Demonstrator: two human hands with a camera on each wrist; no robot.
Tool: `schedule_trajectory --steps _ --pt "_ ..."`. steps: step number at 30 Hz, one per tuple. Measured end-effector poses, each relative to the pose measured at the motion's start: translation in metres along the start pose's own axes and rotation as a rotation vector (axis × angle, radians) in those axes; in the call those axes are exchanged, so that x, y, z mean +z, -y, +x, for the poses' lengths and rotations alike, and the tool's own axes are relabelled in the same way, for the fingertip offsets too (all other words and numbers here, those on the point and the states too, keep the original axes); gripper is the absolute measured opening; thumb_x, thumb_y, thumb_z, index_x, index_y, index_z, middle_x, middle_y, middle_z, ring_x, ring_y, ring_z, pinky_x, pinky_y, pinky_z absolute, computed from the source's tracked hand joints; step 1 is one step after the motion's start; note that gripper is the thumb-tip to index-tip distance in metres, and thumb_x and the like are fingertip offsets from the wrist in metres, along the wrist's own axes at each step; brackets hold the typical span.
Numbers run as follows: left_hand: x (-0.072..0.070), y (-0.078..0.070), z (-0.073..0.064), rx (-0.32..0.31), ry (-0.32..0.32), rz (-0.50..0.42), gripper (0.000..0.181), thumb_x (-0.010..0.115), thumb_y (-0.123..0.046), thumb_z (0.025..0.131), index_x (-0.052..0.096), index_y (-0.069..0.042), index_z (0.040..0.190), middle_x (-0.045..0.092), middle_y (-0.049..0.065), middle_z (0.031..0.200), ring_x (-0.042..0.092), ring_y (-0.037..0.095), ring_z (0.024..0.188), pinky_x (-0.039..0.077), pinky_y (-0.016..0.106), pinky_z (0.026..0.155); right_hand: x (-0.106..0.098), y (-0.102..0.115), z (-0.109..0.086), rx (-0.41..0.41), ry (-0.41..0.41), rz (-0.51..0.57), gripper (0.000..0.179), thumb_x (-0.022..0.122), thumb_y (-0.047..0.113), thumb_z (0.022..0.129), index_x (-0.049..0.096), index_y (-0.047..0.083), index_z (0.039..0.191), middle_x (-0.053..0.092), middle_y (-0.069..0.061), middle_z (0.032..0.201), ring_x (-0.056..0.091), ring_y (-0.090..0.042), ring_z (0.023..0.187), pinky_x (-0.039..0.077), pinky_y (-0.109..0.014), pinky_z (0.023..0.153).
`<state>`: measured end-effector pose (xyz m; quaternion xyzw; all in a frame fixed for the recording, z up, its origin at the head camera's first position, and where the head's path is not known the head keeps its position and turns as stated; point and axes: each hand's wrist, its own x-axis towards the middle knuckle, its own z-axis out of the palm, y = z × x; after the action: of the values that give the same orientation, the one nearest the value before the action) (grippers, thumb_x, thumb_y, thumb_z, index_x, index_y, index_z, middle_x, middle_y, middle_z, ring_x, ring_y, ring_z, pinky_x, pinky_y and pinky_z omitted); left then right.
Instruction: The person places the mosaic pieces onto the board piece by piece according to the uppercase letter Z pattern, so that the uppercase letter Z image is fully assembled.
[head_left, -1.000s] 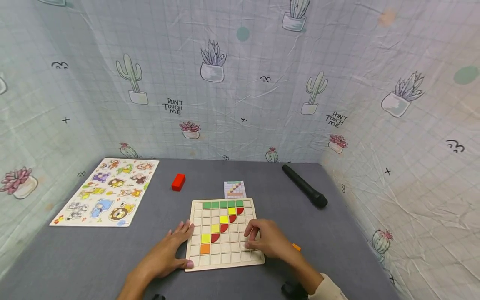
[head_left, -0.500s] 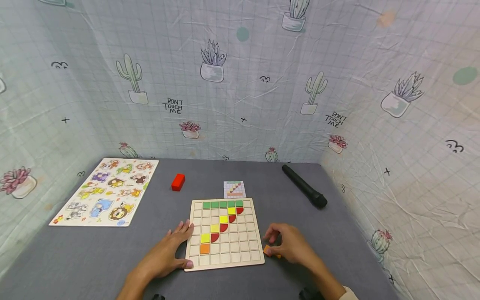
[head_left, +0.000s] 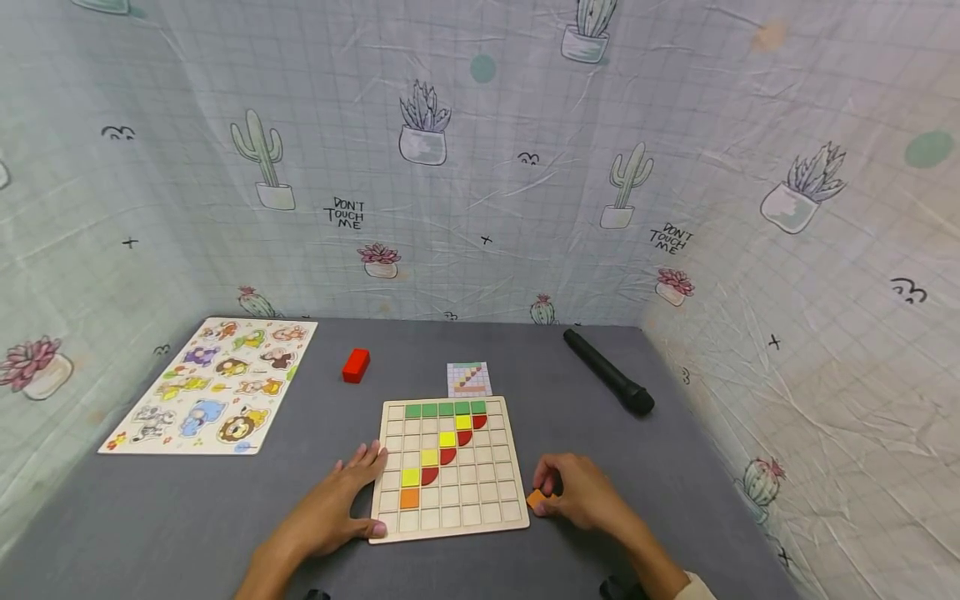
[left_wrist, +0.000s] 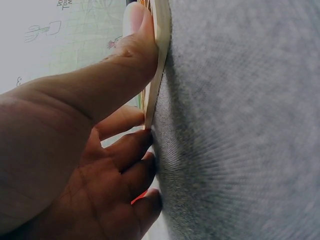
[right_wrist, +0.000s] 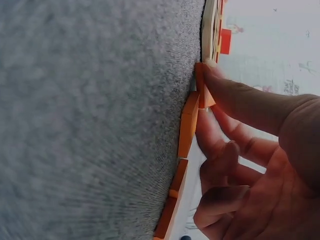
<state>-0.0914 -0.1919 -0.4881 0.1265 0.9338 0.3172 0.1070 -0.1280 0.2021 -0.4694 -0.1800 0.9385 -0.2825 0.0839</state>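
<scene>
A wooden grid board point(head_left: 480, 493) lies on the grey table, with green squares along its top row, a diagonal of yellow squares with red quarter-round tiles beside it, and one orange square point(head_left: 409, 498) at lower left. My left hand point(head_left: 341, 504) rests at the board's left edge, thumb on the near corner and fingers stretched along the side. Just off the right edge, my right hand point(head_left: 573, 492) pinches an orange tile point(right_wrist: 201, 84) between thumb and finger. More orange tiles point(right_wrist: 188, 125) lie on the table under that hand, mostly hidden in the head view.
A small pattern card point(head_left: 469, 379) lies behind the board, and a red block point(head_left: 356, 365) is farther left. An animal puzzle board point(head_left: 217, 387) lies at the far left. To the right rests a black microphone point(head_left: 607, 371). Printed cloth point(head_left: 480, 192) surrounds the table.
The right hand has moved from over the board's right side to the orange tiles beside it and now pinches one. The left hand and board have stayed put.
</scene>
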Motion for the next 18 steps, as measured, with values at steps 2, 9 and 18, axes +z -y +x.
schedule_trajectory --steps 2,9,18 --pt "0.000 0.000 0.001 0.005 -0.004 0.001 0.109 0.097 -0.030 0.071 0.043 -0.003 0.162 0.032 0.018 0.173 0.021 0.044 0.164 0.018 0.071 0.129 0.000 0.001 0.001 0.015 0.002 0.026 0.030 0.097 0.022 0.075 0.068 0.024 0.085 0.064 0.012 0.077 0.055 -0.006 0.070 0.044 -0.024 0.063" --pt "-0.001 0.000 0.000 0.003 -0.005 0.006 0.109 0.097 -0.029 0.071 0.043 -0.002 0.161 0.032 0.019 0.173 0.021 0.043 0.164 0.017 0.070 0.130 -0.002 0.009 0.008 -0.008 -0.074 0.076 0.021 0.093 0.020 0.081 0.074 0.025 0.087 0.062 0.013 0.072 0.055 -0.005 0.067 0.045 -0.023 0.062" --pt "-0.001 -0.001 -0.002 0.028 -0.007 -0.006 0.108 0.097 -0.030 0.071 0.044 -0.001 0.161 0.033 0.021 0.172 0.022 0.045 0.163 0.018 0.070 0.129 0.006 0.035 0.018 -0.086 -0.071 0.062 0.022 0.092 0.022 0.083 0.070 0.024 0.085 0.065 0.016 0.074 0.051 -0.002 0.062 0.042 -0.022 0.057"
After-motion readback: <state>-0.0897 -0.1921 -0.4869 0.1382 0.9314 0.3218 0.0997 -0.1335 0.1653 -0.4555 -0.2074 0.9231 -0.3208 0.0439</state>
